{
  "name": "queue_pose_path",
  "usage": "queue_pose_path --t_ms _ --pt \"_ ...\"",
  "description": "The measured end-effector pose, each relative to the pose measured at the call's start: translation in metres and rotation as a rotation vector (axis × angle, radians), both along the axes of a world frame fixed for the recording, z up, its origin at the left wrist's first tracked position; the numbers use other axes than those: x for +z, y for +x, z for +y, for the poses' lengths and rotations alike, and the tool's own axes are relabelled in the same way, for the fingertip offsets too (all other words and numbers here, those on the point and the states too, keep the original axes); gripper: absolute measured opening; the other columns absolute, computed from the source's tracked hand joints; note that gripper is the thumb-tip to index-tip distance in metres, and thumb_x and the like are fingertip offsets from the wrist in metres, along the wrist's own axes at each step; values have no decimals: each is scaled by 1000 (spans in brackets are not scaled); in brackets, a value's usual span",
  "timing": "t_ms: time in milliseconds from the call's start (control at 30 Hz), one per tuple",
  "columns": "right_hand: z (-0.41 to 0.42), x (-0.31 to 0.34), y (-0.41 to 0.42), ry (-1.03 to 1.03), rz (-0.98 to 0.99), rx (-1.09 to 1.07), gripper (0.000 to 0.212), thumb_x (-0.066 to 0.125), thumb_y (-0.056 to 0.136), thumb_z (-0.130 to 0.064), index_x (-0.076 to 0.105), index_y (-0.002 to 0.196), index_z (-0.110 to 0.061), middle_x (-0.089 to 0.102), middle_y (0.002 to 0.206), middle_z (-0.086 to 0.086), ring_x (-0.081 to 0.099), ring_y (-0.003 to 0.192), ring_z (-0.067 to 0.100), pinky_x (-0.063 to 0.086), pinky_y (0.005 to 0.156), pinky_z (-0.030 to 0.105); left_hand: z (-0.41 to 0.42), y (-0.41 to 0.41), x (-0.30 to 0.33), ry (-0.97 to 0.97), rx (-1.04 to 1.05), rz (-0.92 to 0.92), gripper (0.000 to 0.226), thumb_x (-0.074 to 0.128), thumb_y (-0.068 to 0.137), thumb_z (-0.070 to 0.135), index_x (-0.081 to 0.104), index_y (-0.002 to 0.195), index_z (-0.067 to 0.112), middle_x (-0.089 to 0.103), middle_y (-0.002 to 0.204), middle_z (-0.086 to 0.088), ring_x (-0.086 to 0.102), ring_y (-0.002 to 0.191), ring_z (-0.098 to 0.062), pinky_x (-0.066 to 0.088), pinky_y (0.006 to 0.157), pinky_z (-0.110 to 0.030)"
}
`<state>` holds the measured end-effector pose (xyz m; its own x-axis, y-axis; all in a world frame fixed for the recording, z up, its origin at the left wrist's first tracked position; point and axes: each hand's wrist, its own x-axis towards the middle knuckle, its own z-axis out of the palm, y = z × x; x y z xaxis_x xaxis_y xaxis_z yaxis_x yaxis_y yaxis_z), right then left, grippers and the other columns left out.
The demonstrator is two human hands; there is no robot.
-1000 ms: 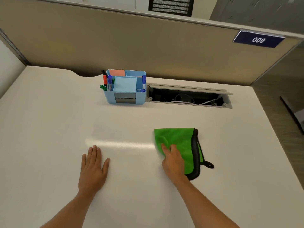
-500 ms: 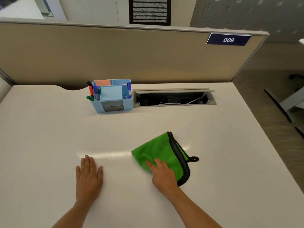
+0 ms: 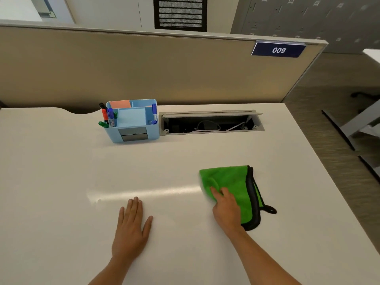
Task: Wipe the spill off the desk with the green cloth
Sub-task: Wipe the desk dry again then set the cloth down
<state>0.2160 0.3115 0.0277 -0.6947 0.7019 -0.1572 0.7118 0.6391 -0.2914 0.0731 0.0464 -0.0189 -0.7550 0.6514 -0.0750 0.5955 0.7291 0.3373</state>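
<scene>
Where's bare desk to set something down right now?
Bare: the wide stretch left of the left hand and in front of the blue organizer; the strip between the green cloth and the open cable tray; the desk edge right of the cloth. Crowded: back centre, and the patch under the right hand.

A beige fabric partition [image 3: 144, 66] runs behind a white desk, carrying a dark blue label [image 3: 278, 50] that reads 009. Beyond it stand a pale wall with a black vent [image 3: 180, 14] and grey lockers [image 3: 308, 19]. Brown-grey carpet [image 3: 337, 112] lies to the right.
</scene>
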Motion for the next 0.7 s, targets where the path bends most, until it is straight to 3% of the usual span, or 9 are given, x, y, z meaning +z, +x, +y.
queue_pose_path --t_ms 267,500,600,700 --pt "-24 -6 -23 -58 0 201 57 46 85 -7 44 136 -31 49 123 4 49 105 26 52 73 38 3 -1 0 -8 -12 1 76 16 95 56 23 148 2 25 157 -10 8 147 -16 2 120 -39" --pt "-42 -13 -53 -73 -24 508 59 47 81 -9 41 135 -32 47 122 7 49 104 30 48 61 40 4 0 1 8 -7 -5 76 17 94 57 28 146 2 28 156 -12 14 146 -19 3 120 -38" --pt "-20 -11 -59 -46 -12 487 58 47 82 -10 43 134 -35 48 123 7 50 106 30 50 66 42 5 -1 4 21 -2 -3 77 16 94 57 29 146 1 29 155 -12 14 146 -19 4 120 -38" --pt "12 -4 -69 -27 8 331 55 47 83 -11 46 132 -36 49 117 7 51 104 29 53 74 42 5 1 4 22 2 -2 78 15 94 57 25 147 2 24 157 -9 10 146 -16 3 120 -38"
